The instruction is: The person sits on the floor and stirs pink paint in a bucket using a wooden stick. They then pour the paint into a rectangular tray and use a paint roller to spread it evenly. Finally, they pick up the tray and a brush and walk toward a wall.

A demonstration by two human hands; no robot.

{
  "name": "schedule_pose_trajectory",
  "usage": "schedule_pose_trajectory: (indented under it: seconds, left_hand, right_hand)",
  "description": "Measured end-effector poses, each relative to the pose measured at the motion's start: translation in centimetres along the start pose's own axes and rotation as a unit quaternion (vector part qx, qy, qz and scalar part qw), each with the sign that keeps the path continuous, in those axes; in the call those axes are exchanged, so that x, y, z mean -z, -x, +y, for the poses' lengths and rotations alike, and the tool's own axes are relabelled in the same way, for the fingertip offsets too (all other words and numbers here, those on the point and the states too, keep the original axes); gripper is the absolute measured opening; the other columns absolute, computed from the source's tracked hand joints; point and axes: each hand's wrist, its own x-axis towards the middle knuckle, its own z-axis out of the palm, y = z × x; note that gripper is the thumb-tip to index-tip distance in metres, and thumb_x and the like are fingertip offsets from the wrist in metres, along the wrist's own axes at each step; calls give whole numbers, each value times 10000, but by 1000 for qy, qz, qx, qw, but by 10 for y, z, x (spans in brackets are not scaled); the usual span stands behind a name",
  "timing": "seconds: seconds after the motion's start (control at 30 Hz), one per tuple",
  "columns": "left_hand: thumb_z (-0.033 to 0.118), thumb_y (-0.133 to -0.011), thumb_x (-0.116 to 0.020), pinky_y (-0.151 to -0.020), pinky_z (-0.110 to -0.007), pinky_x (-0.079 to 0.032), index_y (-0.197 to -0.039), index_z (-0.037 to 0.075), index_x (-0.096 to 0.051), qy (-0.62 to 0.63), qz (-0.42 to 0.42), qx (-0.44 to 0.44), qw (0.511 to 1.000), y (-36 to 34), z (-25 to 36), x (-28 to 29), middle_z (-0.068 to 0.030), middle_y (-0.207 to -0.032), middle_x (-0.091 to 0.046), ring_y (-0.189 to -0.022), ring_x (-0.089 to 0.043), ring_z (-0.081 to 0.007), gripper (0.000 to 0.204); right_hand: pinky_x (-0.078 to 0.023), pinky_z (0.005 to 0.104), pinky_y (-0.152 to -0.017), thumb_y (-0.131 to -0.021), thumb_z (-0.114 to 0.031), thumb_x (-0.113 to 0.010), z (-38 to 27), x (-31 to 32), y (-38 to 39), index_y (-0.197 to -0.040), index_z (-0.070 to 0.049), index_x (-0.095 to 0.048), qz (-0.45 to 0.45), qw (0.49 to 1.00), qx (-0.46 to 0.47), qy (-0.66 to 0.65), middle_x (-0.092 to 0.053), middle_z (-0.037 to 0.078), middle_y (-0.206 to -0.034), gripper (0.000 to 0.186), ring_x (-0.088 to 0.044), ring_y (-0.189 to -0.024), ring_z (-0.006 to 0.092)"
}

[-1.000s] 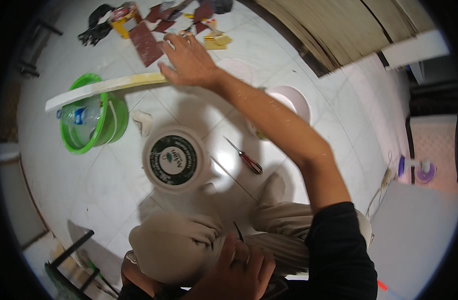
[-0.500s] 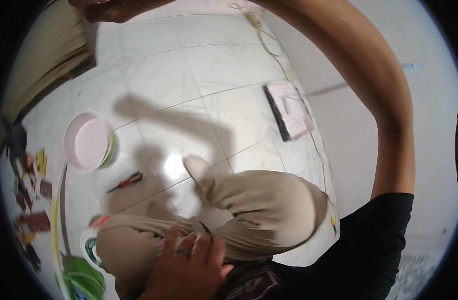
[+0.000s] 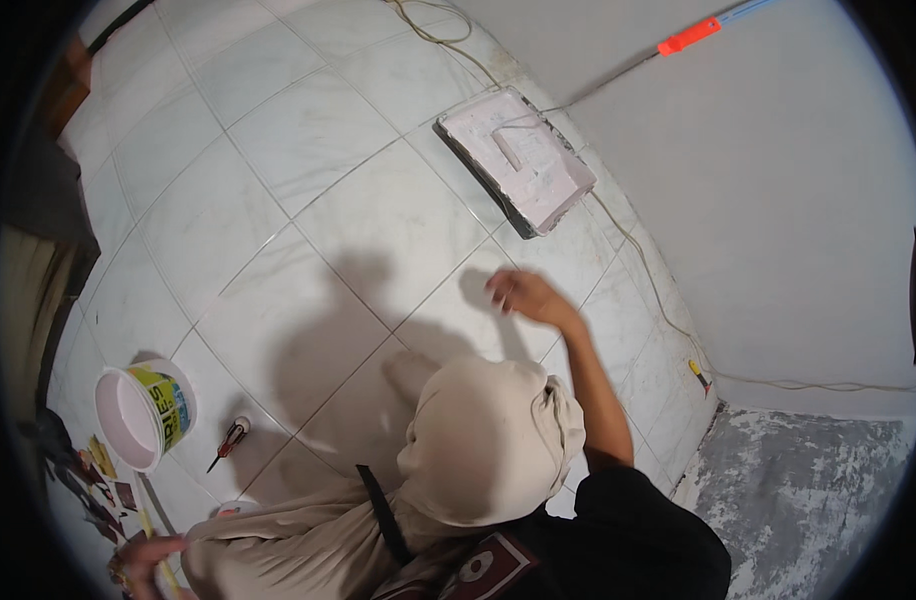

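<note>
My right hand (image 3: 526, 296) hangs over the tiles in front of my raised knee, fingers loosely bent and apart, with nothing seen in it. Beyond it lies a paint tray (image 3: 563, 190) coated in pale pink paint. A small paint roller (image 3: 506, 150) rests in the tray, its thin rod running up along the wall to an orange and blue grip (image 3: 690, 36). At the lower left, my left hand (image 3: 150, 556) is beside my other knee, at a thin yellow strip (image 3: 168, 578). Its fingers are partly cut off and blurred, so any hold on the strip is unclear.
A tilted-looking bucket (image 3: 168, 405) of pale pink paint stands at the left. Near it lies a red and black hand tool (image 3: 230, 443). A cable (image 3: 633, 240) follows the wall's foot past a yellow-handled tool (image 3: 698, 375). Scraps (image 3: 103, 480) litter the far left.
My view has turned, bringing the tray and roller grip into fuller sight. My right arm has come down from its high reach; my left hand has left my lap for the lower left.
</note>
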Motion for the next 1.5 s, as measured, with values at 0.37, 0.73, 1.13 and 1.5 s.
schedule_pose_trajectory:
  seconds: [0.37,0.73,1.13,1.5]
  left_hand:
    - [302,-1016,-500,-787,-339,-444,-1262,18,-593,187,450,308,817,-15,-267,-25,-8,-813,-565,-742,-578,-163,387]
    - [318,-1014,-529,-618,-253,-401,-1227,25,-608,102,466,316,820,32,-299,20,27,-755,-484,-647,-479,-85,371]
    - [54,-951,-636,-574,-248,-502,-983,7,-621,52,-448,97,887,-211,70,-163,-49,-789,-642,-642,-622,-97,59]
    - [200,-945,-664,-867,-421,-589,-1367,-51,-345,451,-457,226,733,-267,190,-610,-190,-1221,-552,-1129,-617,-294,586]
  right_hand:
    - [-514,364,-722,-959,-179,-540,40,-97,-37,-1004,-11,-646,-78,994,-5,73,-686,108,-870,203,-657,-789,205]
    - [-481,310,-619,-967,-115,-538,72,21,-61,-1007,-19,-621,517,852,18,-81,-628,102,-751,133,-575,-645,170]
    - [-476,398,-964,-863,-486,-702,-91,429,-137,-1367,153,-357,686,701,75,180,-473,306,-1365,883,-597,-1150,334]
    - [-558,442,-830,-939,-440,-630,-155,508,-129,-1354,-57,-438,445,822,296,-198,-599,198,-1185,597,-640,-1050,320]
